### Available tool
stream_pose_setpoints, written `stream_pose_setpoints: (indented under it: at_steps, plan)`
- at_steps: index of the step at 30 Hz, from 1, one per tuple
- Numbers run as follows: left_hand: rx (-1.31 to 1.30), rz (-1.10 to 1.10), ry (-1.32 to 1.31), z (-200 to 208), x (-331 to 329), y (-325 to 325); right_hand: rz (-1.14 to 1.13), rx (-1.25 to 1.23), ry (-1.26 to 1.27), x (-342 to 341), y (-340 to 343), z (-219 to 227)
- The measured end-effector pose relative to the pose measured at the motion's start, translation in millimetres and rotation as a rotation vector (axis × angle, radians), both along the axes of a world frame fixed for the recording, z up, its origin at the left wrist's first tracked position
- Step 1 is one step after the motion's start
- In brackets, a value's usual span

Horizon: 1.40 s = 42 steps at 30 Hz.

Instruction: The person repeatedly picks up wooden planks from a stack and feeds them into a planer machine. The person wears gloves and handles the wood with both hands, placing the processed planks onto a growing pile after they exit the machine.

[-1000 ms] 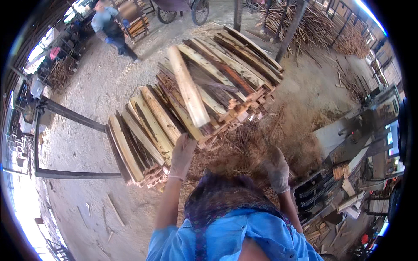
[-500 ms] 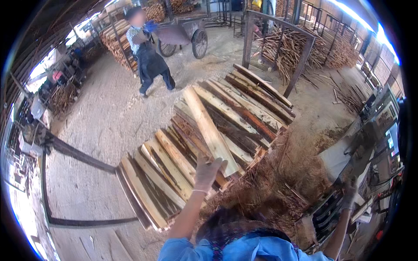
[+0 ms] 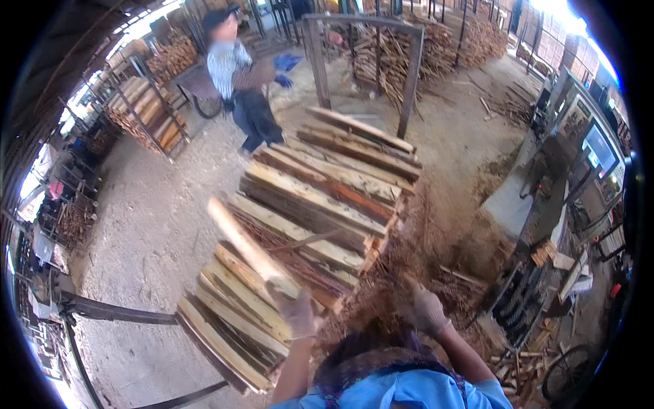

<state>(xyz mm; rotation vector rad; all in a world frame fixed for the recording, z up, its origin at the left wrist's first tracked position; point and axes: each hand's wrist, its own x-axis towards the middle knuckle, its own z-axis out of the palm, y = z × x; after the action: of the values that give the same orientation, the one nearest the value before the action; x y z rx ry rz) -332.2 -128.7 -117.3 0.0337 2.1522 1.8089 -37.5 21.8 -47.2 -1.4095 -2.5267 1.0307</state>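
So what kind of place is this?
It looks like a wood workshop, maybe a sawmill. You can tell from the big stack of rough boards in front, the heap of thin wood strips farther back, and the wood scraps at the lower right.

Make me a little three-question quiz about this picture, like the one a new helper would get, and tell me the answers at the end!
1. True or false: the right hand is gloved.

2. Pick one. What does the left hand hold?
A) A hammer
B) The near end of a pale board
C) A paper cup

3. Fill in the blank: the other person, standing beyond the stack of boards, wears gloves coloured ____.

Key: 1. True. 2. B. 3. Blue.
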Motion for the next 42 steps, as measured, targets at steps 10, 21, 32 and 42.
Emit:
stream_pose_setpoints:
  at_steps: [10, 21, 32, 42]
  plan:
    - [-0.76, -0.11, 0.642, 20.0, 12.4, -25.1, 0.034, 0.147, 0.097, -70.7, 22.7, 10.1]
    - [0.013, -0.255, -0.372, 7.5, -24.6, 94.5, -0.377, -0.478, 0.239, -147.0, 58.0, -25.7]
    - [0.353, -0.1, -0.65, 13.2, -23.6, 23.9, 0.271, -0.476, -0.058, -144.0, -9.2, -12.0]
    - [0.402, -0.062, -0.562, 1.4, -5.3, 20.6, 0.296, 0.636, -0.313, -197.1, 38.3, -9.7]
